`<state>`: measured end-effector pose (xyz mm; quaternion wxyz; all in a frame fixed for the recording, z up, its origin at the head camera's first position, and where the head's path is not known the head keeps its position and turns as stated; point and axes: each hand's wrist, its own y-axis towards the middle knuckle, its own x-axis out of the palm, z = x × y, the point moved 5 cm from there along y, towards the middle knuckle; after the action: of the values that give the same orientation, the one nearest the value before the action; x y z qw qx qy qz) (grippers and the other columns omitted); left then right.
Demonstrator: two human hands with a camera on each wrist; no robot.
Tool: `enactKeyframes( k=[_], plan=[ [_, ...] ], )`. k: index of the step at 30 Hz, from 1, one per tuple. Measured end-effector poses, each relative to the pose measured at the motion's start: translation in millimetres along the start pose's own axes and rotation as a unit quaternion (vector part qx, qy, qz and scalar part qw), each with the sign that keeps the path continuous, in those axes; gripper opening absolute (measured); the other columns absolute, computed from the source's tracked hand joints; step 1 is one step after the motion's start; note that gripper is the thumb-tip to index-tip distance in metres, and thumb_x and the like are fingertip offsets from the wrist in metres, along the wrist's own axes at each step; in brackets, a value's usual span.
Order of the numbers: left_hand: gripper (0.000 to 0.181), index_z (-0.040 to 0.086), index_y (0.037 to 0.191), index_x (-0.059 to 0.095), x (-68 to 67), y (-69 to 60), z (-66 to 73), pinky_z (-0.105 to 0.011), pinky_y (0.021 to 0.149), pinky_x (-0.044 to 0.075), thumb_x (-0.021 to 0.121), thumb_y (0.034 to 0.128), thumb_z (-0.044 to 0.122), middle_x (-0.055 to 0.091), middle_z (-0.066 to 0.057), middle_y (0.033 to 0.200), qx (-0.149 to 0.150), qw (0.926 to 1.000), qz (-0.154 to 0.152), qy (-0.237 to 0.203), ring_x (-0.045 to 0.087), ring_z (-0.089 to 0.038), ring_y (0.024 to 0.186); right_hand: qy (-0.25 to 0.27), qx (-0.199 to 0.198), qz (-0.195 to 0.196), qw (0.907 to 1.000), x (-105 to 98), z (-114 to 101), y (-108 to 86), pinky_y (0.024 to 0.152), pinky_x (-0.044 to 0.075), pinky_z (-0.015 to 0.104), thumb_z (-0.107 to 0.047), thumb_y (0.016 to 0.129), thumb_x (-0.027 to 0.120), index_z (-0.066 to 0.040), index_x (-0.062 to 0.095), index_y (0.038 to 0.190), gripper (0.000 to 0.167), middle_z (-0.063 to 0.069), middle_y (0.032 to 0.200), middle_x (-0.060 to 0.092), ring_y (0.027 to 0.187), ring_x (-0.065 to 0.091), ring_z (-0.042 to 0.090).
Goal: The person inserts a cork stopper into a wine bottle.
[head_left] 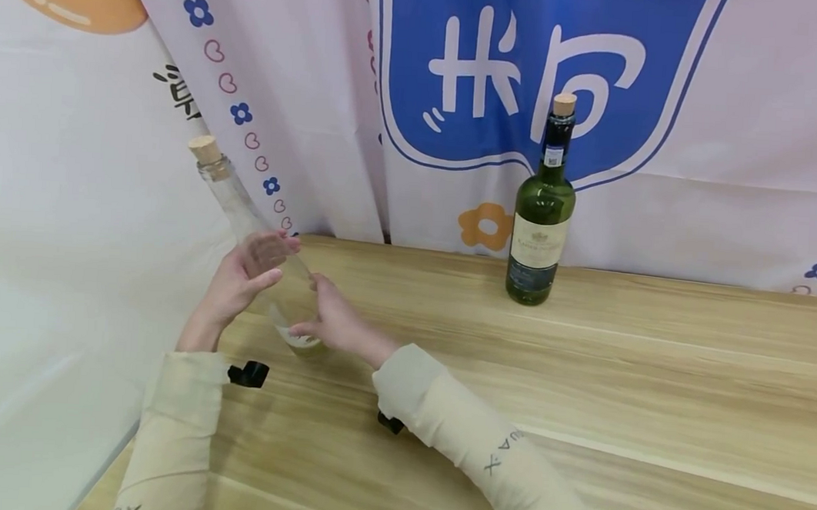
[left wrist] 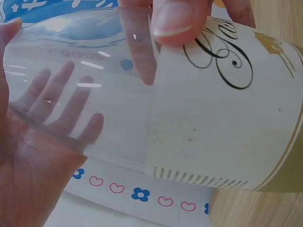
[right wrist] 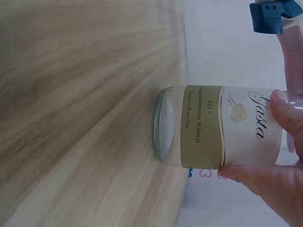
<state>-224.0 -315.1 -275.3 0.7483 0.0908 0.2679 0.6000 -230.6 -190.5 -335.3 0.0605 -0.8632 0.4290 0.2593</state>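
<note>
A clear glass bottle (head_left: 244, 212) with a cork (head_left: 205, 150) leans in the head view, its neck to the upper left. My right hand (head_left: 339, 321) grips its lower body; in the right wrist view the thumb and fingers lie across the cream and gold label (right wrist: 251, 127). Around the upper body is my left hand (head_left: 244, 273), fingers fairly straight and spread behind the glass. Through the clear wall those fingers (left wrist: 61, 116) show in the left wrist view. The bottle's base (right wrist: 163, 125) is near the tabletop; I cannot tell whether they touch.
A green wine bottle (head_left: 537, 242) with a cork stands upright toward the back of the wooden table (head_left: 616, 389). Behind it hangs a printed pink and blue curtain (head_left: 334, 89). White sheeting (head_left: 71, 214) borders the table on the left.
</note>
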Motion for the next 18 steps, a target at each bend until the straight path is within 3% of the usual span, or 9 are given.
enactKeyframes(
  k=[5,9,11,13,15,16,18],
  plan=[
    [0.055,-0.004,0.136,0.032,-0.8,0.2,1.1,-0.018,0.101,0.034,0.05,0.0843,-0.012,0.054,0.002,0.125,-0.008,0.9999,-0.005,-0.007,0.05,-0.012,0.114,0.009,0.01,0.017,0.9998,2.8,-1.1,-0.4,0.088,0.045,0.023,-0.019,0.076,0.073,-0.002,0.022,0.139,0.083,0.013,0.132,0.04,0.099,0.054,0.021],
    [0.058,-0.008,0.136,0.028,-2.0,-1.3,2.5,-0.018,0.103,0.031,0.052,0.0841,-0.012,0.047,-0.009,0.134,-0.023,0.9996,0.014,0.004,0.046,-0.011,0.119,0.022,0.015,0.032,0.9991,2.8,-1.7,-0.4,0.088,0.045,0.022,-0.017,0.075,0.074,-0.002,0.024,0.138,0.082,0.012,0.127,0.043,0.105,0.052,0.023],
    [0.061,-0.008,0.137,0.026,-2.6,-3.9,5.7,-0.02,0.105,0.028,0.052,0.0814,-0.015,0.039,-0.017,0.138,-0.029,0.9983,0.049,0.014,0.041,-0.014,0.124,0.028,0.018,0.036,0.9988,2.1,-1.0,-1.4,0.091,0.043,0.023,-0.016,0.073,0.076,-0.001,0.025,0.138,0.083,0.013,0.125,0.045,0.108,0.051,0.023],
    [0.066,-0.004,0.138,0.025,-3.3,-7.6,12.2,-0.02,0.107,0.025,0.055,0.08,-0.014,0.033,-0.02,0.141,-0.028,0.9918,0.107,0.065,0.035,-0.015,0.129,0.028,0.025,0.035,0.9987,1.1,1.5,-3.7,0.093,0.043,0.025,-0.015,0.07,0.078,0.0,0.025,0.138,0.087,0.013,0.125,0.045,0.109,0.051,0.022],
    [0.07,-0.002,0.139,0.025,-2.7,-13.1,22.9,-0.021,0.109,0.021,0.058,0.0781,-0.012,0.03,-0.018,0.143,-0.004,0.9732,0.195,0.122,0.03,-0.017,0.132,0.028,0.033,0.017,0.9989,-1.4,5.4,-9.9,0.099,0.038,0.029,-0.014,0.07,0.078,0.001,0.022,0.139,0.091,0.016,0.131,0.042,0.116,0.046,0.023],
    [0.071,-0.002,0.139,0.026,-1.0,-16.3,29.7,-0.023,0.109,0.02,0.06,0.0771,-0.01,0.031,-0.016,0.143,0.016,0.9568,0.246,0.154,0.029,-0.017,0.132,0.021,0.039,0.005,0.999,-3.3,8.0,-14.4,0.103,0.034,0.031,-0.015,0.071,0.078,0.002,0.019,0.14,0.092,0.018,0.135,0.038,0.121,0.042,0.025],
    [0.066,-0.004,0.135,0.032,6.3,-23.4,44.9,-0.027,0.11,0.021,0.062,0.0771,-0.001,0.036,-0.015,0.14,0.078,0.9108,0.341,0.219,0.032,-0.018,0.131,-0.011,0.042,-0.024,0.9988,-8.8,15.0,-24.8,0.107,0.027,0.034,-0.019,0.074,0.075,0.004,0.016,0.141,0.092,0.02,0.141,0.031,0.128,0.034,0.027]
  ],
)
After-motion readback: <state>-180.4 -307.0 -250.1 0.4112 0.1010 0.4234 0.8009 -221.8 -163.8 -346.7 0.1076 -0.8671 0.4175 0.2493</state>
